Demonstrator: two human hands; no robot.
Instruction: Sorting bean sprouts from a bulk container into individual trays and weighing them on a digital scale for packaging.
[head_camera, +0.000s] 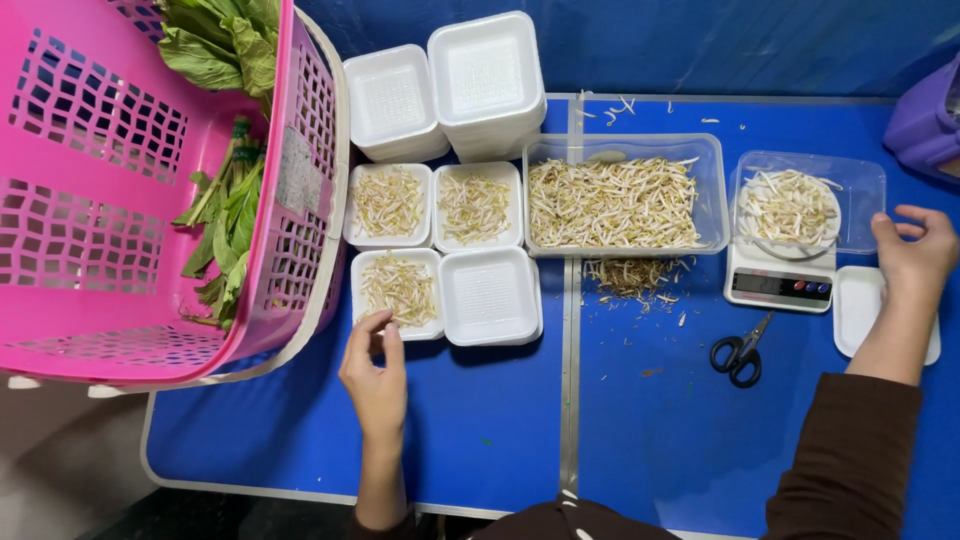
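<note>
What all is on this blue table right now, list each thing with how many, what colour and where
White foam trays holding bean sprouts: three, left of centre.
Empty white foam tray: one, beside them.
Stacks of empty white foam trays: two, far edge.
Large clear plastic tub of bean sprouts: one, centre.
Loose bean sprouts: pale heap, before the tub.
White digital scale: one, right, carrying a clear container of sprouts.
Black-handled scissors: one, before the scale.
Pink plastic basket: one, left, holding green leafy vegetables.
Blue folding table: one.
Left hand: at nearest sprout tray.
Right hand: over another white tray.
</note>
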